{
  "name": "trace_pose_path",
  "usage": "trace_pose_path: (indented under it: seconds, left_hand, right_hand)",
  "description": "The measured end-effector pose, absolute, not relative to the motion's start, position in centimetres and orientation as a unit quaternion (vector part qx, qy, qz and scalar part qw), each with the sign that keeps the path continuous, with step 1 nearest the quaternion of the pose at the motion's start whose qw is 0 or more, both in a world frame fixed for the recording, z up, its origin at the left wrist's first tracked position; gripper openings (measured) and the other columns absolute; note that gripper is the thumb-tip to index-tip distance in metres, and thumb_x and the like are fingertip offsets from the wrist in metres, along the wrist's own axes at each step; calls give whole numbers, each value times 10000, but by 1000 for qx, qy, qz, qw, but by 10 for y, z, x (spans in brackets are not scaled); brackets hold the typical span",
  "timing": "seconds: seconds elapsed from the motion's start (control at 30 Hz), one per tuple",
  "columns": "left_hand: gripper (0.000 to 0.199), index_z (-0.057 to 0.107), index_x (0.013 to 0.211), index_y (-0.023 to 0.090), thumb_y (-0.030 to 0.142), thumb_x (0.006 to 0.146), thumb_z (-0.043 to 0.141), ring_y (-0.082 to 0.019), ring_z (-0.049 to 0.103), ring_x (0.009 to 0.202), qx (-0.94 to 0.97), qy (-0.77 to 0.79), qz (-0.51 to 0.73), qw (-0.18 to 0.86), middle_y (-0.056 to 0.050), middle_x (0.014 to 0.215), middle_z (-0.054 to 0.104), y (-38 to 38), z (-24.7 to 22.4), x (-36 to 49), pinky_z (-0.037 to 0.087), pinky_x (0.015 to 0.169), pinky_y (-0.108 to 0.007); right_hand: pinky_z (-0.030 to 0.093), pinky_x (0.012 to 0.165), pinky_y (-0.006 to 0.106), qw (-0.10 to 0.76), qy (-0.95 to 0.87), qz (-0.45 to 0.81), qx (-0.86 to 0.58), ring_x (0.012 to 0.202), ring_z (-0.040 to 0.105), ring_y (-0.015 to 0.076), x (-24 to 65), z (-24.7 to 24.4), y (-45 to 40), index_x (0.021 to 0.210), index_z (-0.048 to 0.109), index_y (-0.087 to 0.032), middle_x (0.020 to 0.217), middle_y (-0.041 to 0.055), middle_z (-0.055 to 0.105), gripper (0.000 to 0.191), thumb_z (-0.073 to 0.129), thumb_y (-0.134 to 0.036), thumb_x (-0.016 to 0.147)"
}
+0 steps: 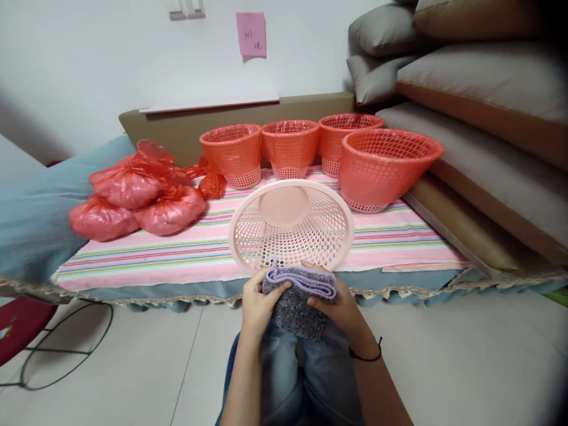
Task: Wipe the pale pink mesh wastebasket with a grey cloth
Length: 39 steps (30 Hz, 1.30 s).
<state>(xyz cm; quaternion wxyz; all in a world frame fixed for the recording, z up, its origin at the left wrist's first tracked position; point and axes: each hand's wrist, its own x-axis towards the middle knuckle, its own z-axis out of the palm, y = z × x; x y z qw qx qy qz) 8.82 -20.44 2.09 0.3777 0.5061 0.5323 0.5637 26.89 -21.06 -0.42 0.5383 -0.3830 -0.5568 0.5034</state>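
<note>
A folded dark grey, fuzzy towel [299,310] with a lavender edge hangs over my knees, held at both sides. My left hand [258,299] is closed on its left side, thumb across the front. On the right side, my right hand [338,302] grips the folded layers with the thumb in front and fingers behind. Just beyond the cloth a pale pink perforated plastic basket [348,225] lies tipped, its opening facing me. Whatever small dark bits show near its lower rim are partly hidden by the towel.
Several red plastic-lined baskets [290,145] stand along the back. At left, tied red plastic bags [128,180] are heaped on the striped cloth [146,260]. Grey cushions [488,83] are stacked at right. A red stool [24,322] stands at lower left.
</note>
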Motion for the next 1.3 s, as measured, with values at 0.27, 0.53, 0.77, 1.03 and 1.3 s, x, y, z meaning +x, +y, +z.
trace_pose_path:
  seconds: [0.27,0.53,0.77,1.03,1.3]
  left_hand:
    - [414,692,1074,178,421,746,764,-233,673,1019,503,516,508,473,-51,1047,749,-200,11,86,504,927,-338]
    - [492,695,1149,176,366,709,805,-289,672,1105,548,521,411,509,-92,1169,742,-203,5,68,491,1012,-432]
    - [463,677,1178,189,374,762,761,-259,691,1081,554,519,494,424,-79,1170,744,-200,1,82,526,958,-380]
    - [319,693,876,192,507,840,656,-178,638,631,563,625,456,290,1,683,692,-205,6,66,471,615,-259]
    - [512,585,1137,202,453,730,768,-209,668,973,392,635,638,191,-90,1097,662,-180,-22,32,545,789,-304]
  right_hand:
    - [488,1038,445,562,-314,567,-514,1157,653,317,255,-20,-202,1025,767,-206,1108,59,769,546,781,-639,691]
    - [554,963,443,560,-190,706,-389,1071,708,295,248,-19,-203,1073,733,-196,1114,75,773,474,829,-470,697]
    - [555,960,489,485,-255,765,-338,1035,723,301,251,-26,-208,1121,701,-222,1132,63,768,502,821,-438,684]
    - [571,939,488,487,-256,748,-371,1065,714,306,241,-7,-185,1128,699,-194,1128,87,765,477,803,-419,721]
    - [478,1020,428,479,-650,300,-508,1209,614,274,227,23,-74,1364,579,-141,1328,124,667,463,434,-356,980]
